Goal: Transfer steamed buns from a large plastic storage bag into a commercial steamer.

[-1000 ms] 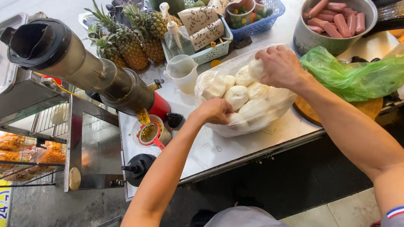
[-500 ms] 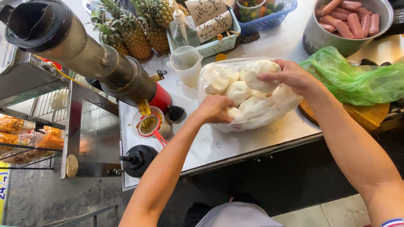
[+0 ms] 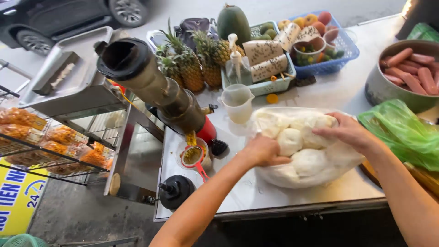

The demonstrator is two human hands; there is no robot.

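Bag of buns (image 3: 305,158): centre right of frame, on the steel counter (image 3: 256,196), tipped open.
Left hand (image 3: 263,151): closed on the bag's near edge, pinning it steady.
Right hand (image 3: 347,131): fingers curled over the plastic, seemingly gripping it.
Juicer (image 3: 151,87): centre left, spout over a strainer cup (image 3: 194,156).

I see a pale metal counter (image 3: 256,192) carrying everything. On it lies a clear plastic bag of white buns (image 3: 299,146), with a small white measuring jug (image 3: 238,101) just beside its far edge. A dark juicer (image 3: 155,87) stands at the counter's left end. Farther back sit pineapples (image 3: 192,64), a green basket (image 3: 265,84) and a blue basket of fruit (image 3: 327,45). At right rest a metal bowl of sausages (image 3: 402,75) and a green plastic bag (image 3: 402,132).
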